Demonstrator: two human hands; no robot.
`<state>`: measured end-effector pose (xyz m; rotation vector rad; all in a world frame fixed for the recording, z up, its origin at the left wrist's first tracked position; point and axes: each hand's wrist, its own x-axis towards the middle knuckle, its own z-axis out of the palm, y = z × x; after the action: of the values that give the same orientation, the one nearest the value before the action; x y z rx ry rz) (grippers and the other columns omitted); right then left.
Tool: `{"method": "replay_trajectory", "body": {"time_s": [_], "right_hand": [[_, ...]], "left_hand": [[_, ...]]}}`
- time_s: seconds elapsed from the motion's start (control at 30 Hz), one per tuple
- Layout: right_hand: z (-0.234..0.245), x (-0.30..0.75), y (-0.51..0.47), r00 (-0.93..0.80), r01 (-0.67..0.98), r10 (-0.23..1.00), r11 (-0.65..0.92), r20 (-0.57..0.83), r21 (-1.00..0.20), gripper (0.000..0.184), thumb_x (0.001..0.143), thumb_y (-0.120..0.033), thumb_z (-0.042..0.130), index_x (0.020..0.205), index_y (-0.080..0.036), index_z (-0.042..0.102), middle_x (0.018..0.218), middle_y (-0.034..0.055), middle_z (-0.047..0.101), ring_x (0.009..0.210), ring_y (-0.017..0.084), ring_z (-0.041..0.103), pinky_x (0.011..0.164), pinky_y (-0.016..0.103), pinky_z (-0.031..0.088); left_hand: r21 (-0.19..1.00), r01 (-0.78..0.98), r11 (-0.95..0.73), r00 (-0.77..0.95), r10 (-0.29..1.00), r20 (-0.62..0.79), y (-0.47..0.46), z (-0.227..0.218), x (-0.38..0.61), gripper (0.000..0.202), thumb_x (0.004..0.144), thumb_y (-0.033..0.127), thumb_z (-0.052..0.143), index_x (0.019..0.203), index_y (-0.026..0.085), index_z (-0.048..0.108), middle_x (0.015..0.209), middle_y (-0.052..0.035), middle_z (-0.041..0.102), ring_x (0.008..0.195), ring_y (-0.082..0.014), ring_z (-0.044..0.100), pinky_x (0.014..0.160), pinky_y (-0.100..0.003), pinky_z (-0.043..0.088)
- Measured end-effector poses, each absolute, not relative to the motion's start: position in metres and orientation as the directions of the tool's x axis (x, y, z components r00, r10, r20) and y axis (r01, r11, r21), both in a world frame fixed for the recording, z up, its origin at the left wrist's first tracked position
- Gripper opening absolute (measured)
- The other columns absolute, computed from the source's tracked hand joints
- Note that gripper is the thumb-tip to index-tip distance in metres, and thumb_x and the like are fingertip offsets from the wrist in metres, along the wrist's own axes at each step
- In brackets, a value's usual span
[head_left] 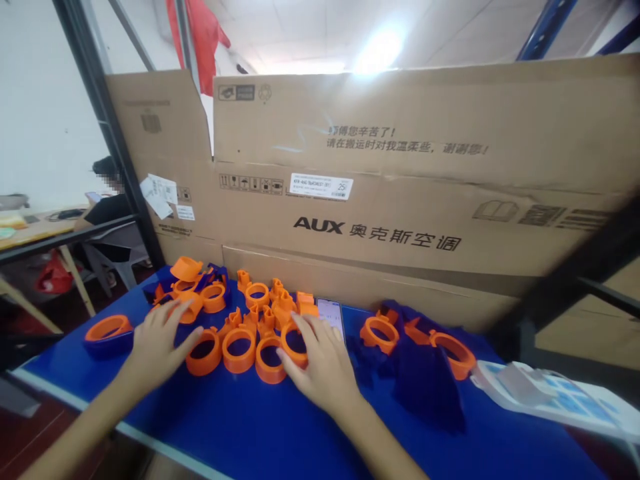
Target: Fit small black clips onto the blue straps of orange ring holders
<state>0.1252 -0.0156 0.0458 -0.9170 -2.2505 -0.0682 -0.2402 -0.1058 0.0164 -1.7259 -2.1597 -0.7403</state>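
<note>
My left hand [159,341] hovers over the left part of the blue tabletop with its fingers spread. Its fingertips reach an orange ring-shaped plastic piece [186,309], though I cannot tell whether they touch it. My right hand [325,363] is also open, its thumb and forefinger on either side of an orange ring [294,343] at the right end of a row. Between the hands stand more orange rings with clip-like ends, among them one ring [239,349] and another [270,360]. The right palm hides part of the table behind it.
A phone [331,313] lies behind my right hand. Dark blue cloth [425,380] with orange rings [454,355] is to the right, beside a white power strip-like object [550,397]. Another ring [107,328] sits far left. A cardboard wall [400,173] closes the back; a person [107,193] sits beyond.
</note>
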Motion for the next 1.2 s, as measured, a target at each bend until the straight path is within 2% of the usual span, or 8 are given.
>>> {"method": "replay_trajectory", "body": {"time_s": [0.13, 0.27, 0.5, 0.6, 0.67, 0.83, 1.03, 1.2], "right_hand": [[0.055, 0.089, 0.000, -0.438, 0.723, 0.699, 0.648, 0.565, -0.242, 0.068, 0.096, -0.050, 0.060, 0.155, -0.020, 0.044, 0.143, 0.0194, 0.058, 0.127, 0.040, 0.056, 0.103, 0.057, 0.046], [0.050, 0.086, 0.007, -0.475, 0.663, 0.730, 0.664, 0.491, -0.347, 0.067, 0.101, -0.052, 0.052, 0.160, -0.023, 0.035, 0.157, 0.0162, 0.047, 0.146, 0.036, 0.041, 0.114, 0.055, 0.039], [0.041, 0.119, -0.003, -0.560, 0.590, 0.673, 0.733, 0.483, -0.338, 0.055, 0.105, -0.044, 0.048, 0.158, -0.028, 0.041, 0.162, 0.0113, 0.042, 0.148, 0.033, 0.039, 0.118, 0.054, 0.037], [0.039, 0.124, -0.008, -0.579, 0.563, 0.649, 0.756, 0.493, -0.333, 0.058, 0.104, -0.043, 0.049, 0.159, -0.028, 0.038, 0.162, 0.0112, 0.042, 0.148, 0.033, 0.040, 0.118, 0.054, 0.039], [0.038, 0.123, -0.011, -0.613, 0.545, 0.626, 0.777, 0.483, -0.315, 0.063, 0.103, -0.045, 0.052, 0.161, -0.027, 0.035, 0.165, 0.0115, 0.038, 0.149, 0.034, 0.038, 0.119, 0.055, 0.037], [0.034, 0.119, -0.014, -0.663, 0.544, 0.607, 0.792, 0.438, -0.275, 0.071, 0.100, -0.048, 0.057, 0.163, -0.026, 0.031, 0.171, 0.0107, 0.026, 0.153, 0.036, 0.031, 0.120, 0.057, 0.035], [0.033, 0.119, -0.011, -0.672, 0.542, 0.597, 0.800, 0.438, -0.259, 0.067, 0.102, -0.044, 0.055, 0.162, -0.026, 0.033, 0.171, 0.0105, 0.023, 0.152, 0.035, 0.033, 0.120, 0.056, 0.036], [0.035, 0.119, -0.010, -0.678, 0.540, 0.593, 0.803, 0.434, -0.253, 0.061, 0.103, -0.042, 0.053, 0.161, -0.027, 0.036, 0.169, 0.0100, 0.030, 0.151, 0.035, 0.034, 0.120, 0.057, 0.036]], "left_hand": [[0.104, 0.955, 0.277, -0.295, 0.855, 0.427, -0.066, 0.037, -0.272, 0.089, 0.087, 0.072, 0.055, 0.161, 0.027, 0.034, 0.161, -0.0210, 0.040, 0.144, -0.0464, 0.041, 0.109, -0.061, 0.038], [0.135, 0.965, 0.225, -0.256, 0.922, 0.292, -0.037, 0.035, -0.271, 0.098, 0.081, 0.079, 0.057, 0.163, 0.031, 0.030, 0.167, -0.0199, 0.027, 0.128, -0.0434, 0.060, 0.098, -0.049, 0.050], [0.108, 0.968, 0.225, -0.245, 0.937, 0.248, -0.015, 0.032, -0.267, 0.070, 0.085, 0.076, 0.055, 0.131, 0.023, 0.064, 0.127, -0.0155, 0.069, 0.110, -0.0350, 0.070, 0.092, -0.042, 0.052], [0.073, 0.959, 0.274, -0.283, 0.930, 0.235, -0.009, 0.035, -0.260, 0.074, 0.083, 0.084, 0.046, 0.112, 0.020, 0.070, 0.107, -0.0178, 0.075, 0.100, -0.0383, 0.071, 0.083, -0.045, 0.053], [0.044, 0.956, 0.292, -0.294, 0.926, 0.239, -0.004, 0.035, -0.252, 0.083, 0.081, 0.088, 0.044, 0.118, 0.017, 0.068, 0.105, -0.0213, 0.074, 0.099, -0.0420, 0.070, 0.080, -0.047, 0.053], [-0.026, 0.970, 0.241, -0.227, 0.941, 0.250, 0.006, 0.034, -0.229, 0.086, 0.086, 0.077, 0.051, 0.148, 0.018, 0.049, 0.128, -0.0253, 0.065, 0.112, -0.0441, 0.065, 0.082, -0.049, 0.053], [-0.074, 0.984, 0.163, -0.141, 0.959, 0.245, 0.011, 0.028, -0.214, 0.059, 0.093, 0.057, 0.059, 0.149, 0.040, 0.050, 0.159, -0.0178, 0.038, 0.129, -0.0450, 0.053, 0.085, -0.050, 0.055], [-0.040, 0.975, 0.217, -0.199, 0.941, 0.274, 0.012, 0.025, -0.222, 0.075, 0.086, 0.063, 0.067, 0.154, 0.039, 0.047, 0.170, -0.0167, 0.020, 0.143, -0.0573, 0.028, 0.091, -0.062, 0.052]]}}
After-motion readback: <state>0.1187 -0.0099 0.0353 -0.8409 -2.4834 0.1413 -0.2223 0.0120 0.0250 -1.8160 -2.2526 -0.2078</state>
